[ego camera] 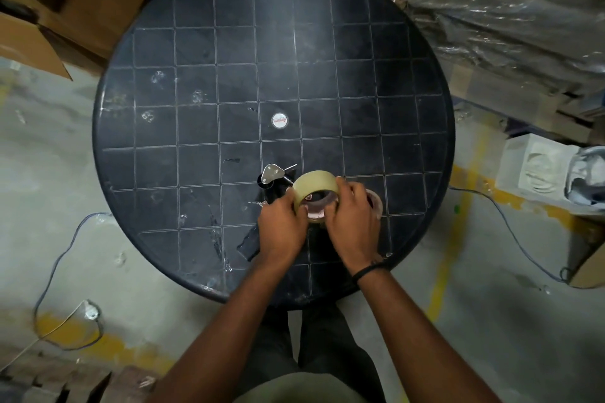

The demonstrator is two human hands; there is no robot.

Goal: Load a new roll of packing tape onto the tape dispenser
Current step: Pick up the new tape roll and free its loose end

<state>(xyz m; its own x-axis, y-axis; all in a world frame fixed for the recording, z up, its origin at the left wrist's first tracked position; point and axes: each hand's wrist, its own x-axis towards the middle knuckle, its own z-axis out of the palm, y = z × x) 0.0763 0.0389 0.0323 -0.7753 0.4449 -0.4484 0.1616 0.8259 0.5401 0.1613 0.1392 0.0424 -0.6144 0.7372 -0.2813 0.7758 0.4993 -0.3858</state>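
Head view: I look straight down at my two hands, close together over the near part of a round black plastic table (pixel 203 42) with a moulded square grid.
Left hand (pixel 282 228): fingers curled against the left side of the tan, translucent roll of packing tape (pixel 313 188), gripping it.
Right hand (pixel 353 218): fingers wrapped over the roll's right rim, gripping it too.
Roll: held tilted between both hands, its open core turned towards me.
Dispenser: the black tape dispenser with a bright metal plate (pixel 271 177) sits just beyond my left fingers; its body runs under my hands, mostly hidden.
Second roll: a pinkish one (pixel 375 203) lies just behind my right hand, touching or nearly so; I cannot tell which.
Risk: I judge the core could go on skewed and jam, since my hands hide the spindle. The toothed blade end is close to my left fingers.
Room: wide bare tabletop beyond my hands; the near table edge lies under my wrists, so a dropped roll could go off towards me.
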